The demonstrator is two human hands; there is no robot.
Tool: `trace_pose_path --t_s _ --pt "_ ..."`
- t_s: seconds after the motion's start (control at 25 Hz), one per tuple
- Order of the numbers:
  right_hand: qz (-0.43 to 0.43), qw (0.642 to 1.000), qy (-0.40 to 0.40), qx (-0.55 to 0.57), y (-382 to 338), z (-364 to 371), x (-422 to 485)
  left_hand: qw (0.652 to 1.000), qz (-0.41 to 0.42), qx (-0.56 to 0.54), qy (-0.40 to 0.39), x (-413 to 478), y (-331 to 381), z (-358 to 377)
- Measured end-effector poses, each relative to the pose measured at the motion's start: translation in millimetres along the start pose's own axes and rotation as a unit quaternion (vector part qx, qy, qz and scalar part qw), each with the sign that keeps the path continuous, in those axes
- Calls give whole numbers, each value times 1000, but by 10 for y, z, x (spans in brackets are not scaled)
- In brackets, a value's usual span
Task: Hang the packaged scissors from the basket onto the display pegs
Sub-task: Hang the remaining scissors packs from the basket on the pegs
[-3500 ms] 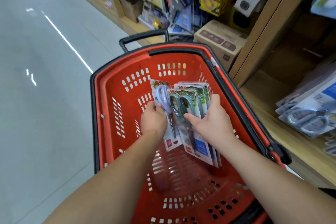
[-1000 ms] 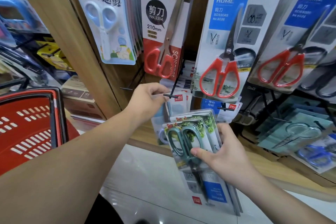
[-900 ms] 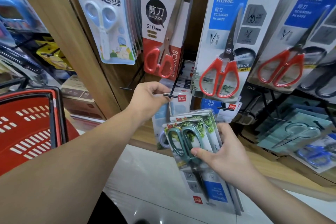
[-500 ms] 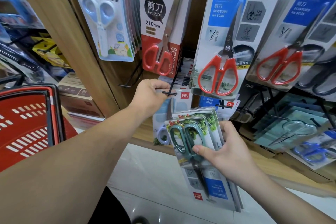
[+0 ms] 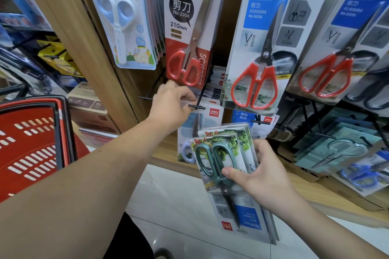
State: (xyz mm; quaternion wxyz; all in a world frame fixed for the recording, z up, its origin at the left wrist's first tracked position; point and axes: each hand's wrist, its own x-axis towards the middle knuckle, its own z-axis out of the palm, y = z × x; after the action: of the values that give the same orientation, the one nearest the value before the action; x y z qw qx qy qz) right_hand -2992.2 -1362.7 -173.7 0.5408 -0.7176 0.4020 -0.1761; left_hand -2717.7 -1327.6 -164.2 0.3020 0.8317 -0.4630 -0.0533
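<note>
My left hand (image 5: pixel 170 107) pinches the top edge of a pack of lilac-handled scissors (image 5: pixel 190 130) at the tip of a black display peg (image 5: pixel 196 107). The pack hangs down from there, its lilac handle low at the shelf edge. My right hand (image 5: pixel 259 176) grips a stack of several packs of green-handled scissors (image 5: pixel 212 166), handles up, thumb on the front pack, just below and right of that peg. The red basket (image 5: pixel 31 143) stands at the left.
Packs of red-handled scissors (image 5: pixel 254 82) and blue children's scissors (image 5: pixel 122 27) hang on upper pegs. More pegs with teal and blue packs (image 5: pixel 341 153) fill the lower right. A wooden shelf edge (image 5: pixel 168 160) runs under the display, with white floor below.
Both hands lifted the scissor packs from the basket up to the display. Over the last second the left hand stays at the peg with the lilac pack; the right hand's stack has barely moved.
</note>
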Motion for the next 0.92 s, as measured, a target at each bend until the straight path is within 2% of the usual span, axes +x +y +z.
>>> trace_pose_path --t_s 0.12,0.2,0.32,0.4,0.52,0.68,0.76,0.84,0.92 --pt "4 1000 -2 -1 0 13 -15 998 -28 43 33 -59 87 -64" --pt "3 1000 -4 -1 6 17 -21 993 -113 -3 30 -82 80 -16" --pt "3 1000 -5 4 0 31 -12 967 -193 -147 -83 -194 14 168" --pt "5 1000 -3 12 2 31 1 949 -209 -211 -109 -240 -9 226" --pt "4 1000 11 24 -13 37 20 940 -218 -241 -101 -252 9 210" --pt "3 998 31 46 -35 103 44 932 -247 -197 -180 -299 77 25" --pt "1 998 33 59 -74 185 76 913 -283 -186 -229 -414 104 -210" --pt "1 997 32 71 -133 291 112 881 -310 -252 -255 -563 88 -461" --pt "3 995 32 94 -202 424 138 872 -288 -300 -260 -741 49 -652"
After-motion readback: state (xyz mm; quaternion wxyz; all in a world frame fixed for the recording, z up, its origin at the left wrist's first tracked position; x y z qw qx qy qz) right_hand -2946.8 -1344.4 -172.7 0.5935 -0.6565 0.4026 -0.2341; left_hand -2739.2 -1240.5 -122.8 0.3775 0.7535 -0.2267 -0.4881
